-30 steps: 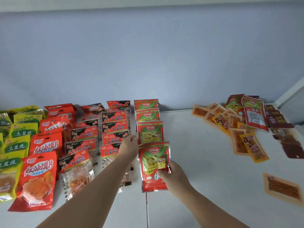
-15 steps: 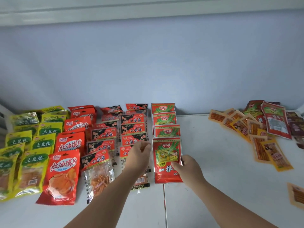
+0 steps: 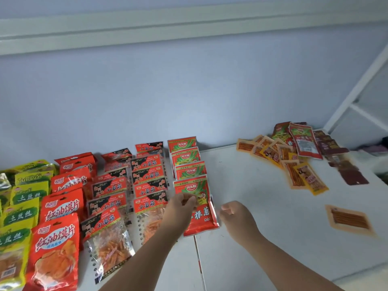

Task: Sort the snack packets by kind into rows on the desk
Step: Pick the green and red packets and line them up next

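your left hand (image 3: 182,204) pinches the glossy red-and-green foil packet (image 3: 196,204), your empty right hand (image 3: 236,215) is nearer the unsorted far-right pile (image 3: 294,152).

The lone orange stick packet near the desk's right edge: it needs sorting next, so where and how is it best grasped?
The lone orange packet lies flat, apart from the pile. Probably pinch its bare near-left sealed corner from above with the right hand, which is nearest; the flat seal lifts more easily than the filled middle.

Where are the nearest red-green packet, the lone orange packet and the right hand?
nearest red-green packet (image 3: 201,219), head view, lower red panel.
lone orange packet (image 3: 349,219), head view, centre window.
right hand (image 3: 236,217), head view, back of hand.
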